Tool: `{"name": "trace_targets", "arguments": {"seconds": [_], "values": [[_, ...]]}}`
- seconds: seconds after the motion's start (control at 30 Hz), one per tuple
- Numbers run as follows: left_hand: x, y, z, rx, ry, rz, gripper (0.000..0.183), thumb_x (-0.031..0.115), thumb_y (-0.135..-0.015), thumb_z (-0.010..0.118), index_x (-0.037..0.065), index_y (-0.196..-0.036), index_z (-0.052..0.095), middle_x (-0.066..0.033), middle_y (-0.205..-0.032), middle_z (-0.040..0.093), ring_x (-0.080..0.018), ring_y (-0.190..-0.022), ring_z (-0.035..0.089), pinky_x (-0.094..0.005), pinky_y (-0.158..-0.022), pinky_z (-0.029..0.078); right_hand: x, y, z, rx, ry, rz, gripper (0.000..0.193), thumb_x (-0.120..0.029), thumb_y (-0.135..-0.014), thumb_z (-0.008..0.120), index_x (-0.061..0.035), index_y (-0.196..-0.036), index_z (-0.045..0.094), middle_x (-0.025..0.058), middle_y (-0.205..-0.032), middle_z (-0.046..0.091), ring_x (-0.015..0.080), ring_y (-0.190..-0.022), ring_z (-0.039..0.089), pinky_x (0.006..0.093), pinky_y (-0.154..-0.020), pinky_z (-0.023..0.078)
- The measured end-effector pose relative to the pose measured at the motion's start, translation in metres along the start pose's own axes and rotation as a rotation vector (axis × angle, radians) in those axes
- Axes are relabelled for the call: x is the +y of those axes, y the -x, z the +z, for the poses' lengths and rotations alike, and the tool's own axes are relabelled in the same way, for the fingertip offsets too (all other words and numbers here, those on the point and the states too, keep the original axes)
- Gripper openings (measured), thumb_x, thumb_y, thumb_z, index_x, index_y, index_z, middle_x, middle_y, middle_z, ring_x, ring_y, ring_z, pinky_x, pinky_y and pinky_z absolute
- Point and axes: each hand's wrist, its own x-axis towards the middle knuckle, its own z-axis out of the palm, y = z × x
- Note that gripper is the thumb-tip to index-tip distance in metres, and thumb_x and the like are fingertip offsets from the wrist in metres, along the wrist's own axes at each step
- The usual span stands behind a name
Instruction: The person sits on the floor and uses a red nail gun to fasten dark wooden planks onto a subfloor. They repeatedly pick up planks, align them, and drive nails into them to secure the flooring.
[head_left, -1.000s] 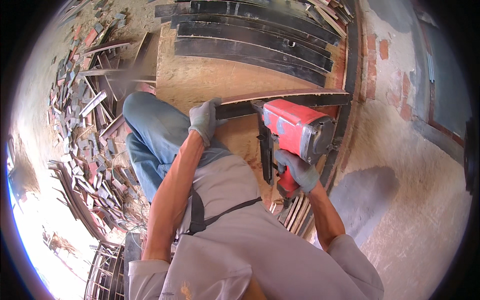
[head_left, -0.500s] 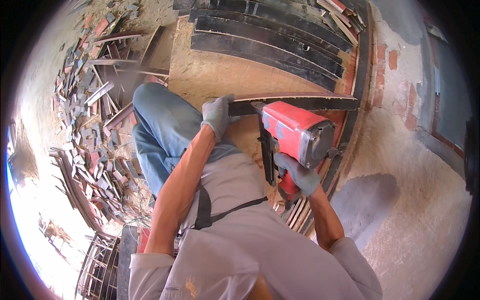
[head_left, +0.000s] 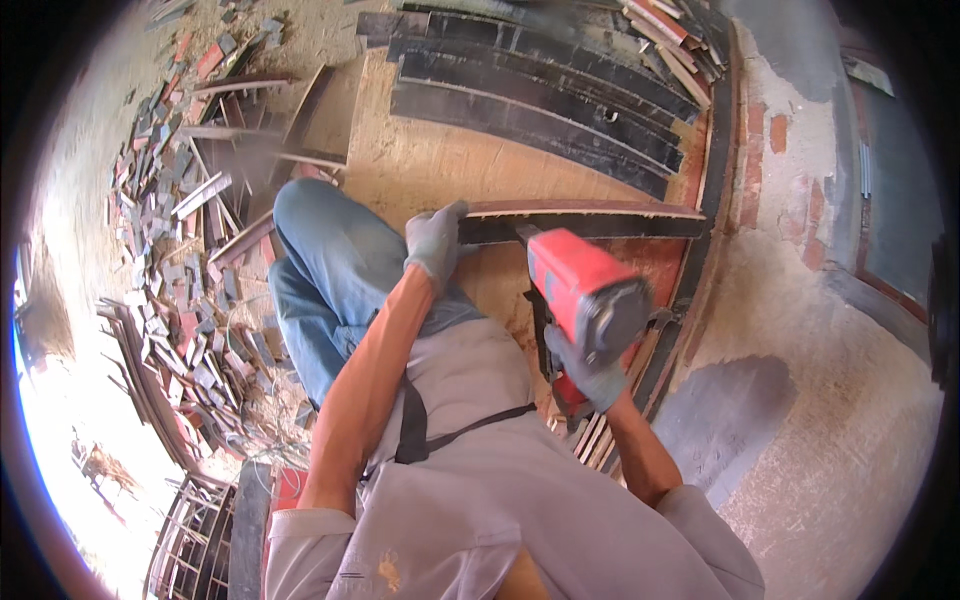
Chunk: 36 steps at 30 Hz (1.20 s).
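Note:
In a grey glove, my left hand [head_left: 434,243] grips the left end of a long wooden strip [head_left: 585,222] with a black face and a reddish-brown top edge. The strip lies crosswise before me, its right end against a dark rail [head_left: 700,240]. My right hand [head_left: 588,372], also gloved, is wrapped round the handle of a red nail gun [head_left: 585,280] with a dark round cap. Its nose meets the strip's black face, right of my left hand; whether it presses there I cannot tell. The gun hides part of the strip and the fingers of my right hand.
Several black curved boards [head_left: 530,115] lie side by side on a wooden sheet [head_left: 400,165] farther off. Wood offcuts [head_left: 190,290] are heaped on the left. A patchy plaster and brick wall [head_left: 795,150] stands to the right. More strips [head_left: 675,50] lie at the far right corner.
The nail gun has tilted and swung slightly, its capped end dropping down and left, with my right hand following. The strip has shifted a little nearer, and the whole view has moved slightly.

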Motion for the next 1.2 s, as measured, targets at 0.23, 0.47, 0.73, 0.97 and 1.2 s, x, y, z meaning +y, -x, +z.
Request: {"name": "trace_targets", "arguments": {"seconds": [0.23, 0.47, 0.73, 0.97, 1.2], "values": [[0.103, 0.010, -0.120, -0.099, -0.107, 0.575, 0.021, 0.016, -0.092, 0.064, 0.003, -0.107, 0.069, -0.0078, -0.100, 0.067, -0.0217, -0.094, 0.066, -0.0346, -0.073, 0.059, -0.041, -0.006, 0.012, 0.278, 0.092, 0.226, 0.067, -0.032, -0.080, 0.072, -0.0037, -0.134, 0.044, 0.0209, -0.111, 0.064, 0.0378, -0.101, 0.064, 0.0472, -0.084, 0.050], [0.215, 0.009, -0.418, 0.181, -0.607, 1.204, 0.038, -0.002, -0.087, 0.063, 0.002, -0.124, 0.061, -0.0142, -0.125, 0.058, -0.0241, -0.116, 0.057, -0.0383, -0.096, 0.053, -0.004, -0.031, 0.005, -0.058, 0.232, 0.258, 0.034, -0.029, -0.079, 0.070, -0.0038, -0.100, 0.059, 0.0193, -0.091, 0.065, 0.0357, -0.082, 0.065, 0.0464, -0.073, 0.051], [0.162, -0.061, -0.404, 1.139, -0.722, 0.970, 0.055, 0.025, -0.090, 0.068, 0.001, -0.136, 0.051, -0.0235, -0.124, 0.059, -0.0286, -0.120, 0.056, -0.0377, -0.104, 0.047, 0.077, -0.187, -0.165, 0.862, 0.581, -0.191, 0.061, -0.024, -0.086, 0.066, -0.0094, -0.141, 0.044, 0.0193, -0.134, 0.055, 0.0387, -0.118, 0.053, 0.0470, -0.103, 0.041], [0.135, -0.076, -0.096, 0.162, -0.849, 1.292, 0.067, 0.011, -0.088, 0.068, 0.004, -0.147, 0.037, -0.0184, -0.148, 0.042, -0.0304, -0.138, 0.039, -0.0390, -0.114, 0.030, 0.071, -0.227, -0.184, 0.490, 0.915, -0.185, 0.043, -0.016, -0.079, 0.070, -0.0135, -0.120, 0.059, 0.0117, -0.110, 0.061, 0.0359, -0.103, 0.056, 0.0478, -0.090, 0.044], [0.124, -0.077, -0.050, -0.237, -0.259, 0.922, 0.063, 0.018, -0.094, 0.066, 0.007, -0.149, 0.036, -0.0122, -0.139, 0.048, -0.0167, -0.116, 0.055, -0.0268, -0.089, 0.051, 0.082, -0.174, -0.154, 0.575, 0.477, -0.551, 0.018, -0.002, -0.074, 0.069, -0.0081, -0.090, 0.063, 0.0088, -0.087, 0.056, 0.0329, -0.087, 0.053, 0.0443, -0.074, 0.045]]}}
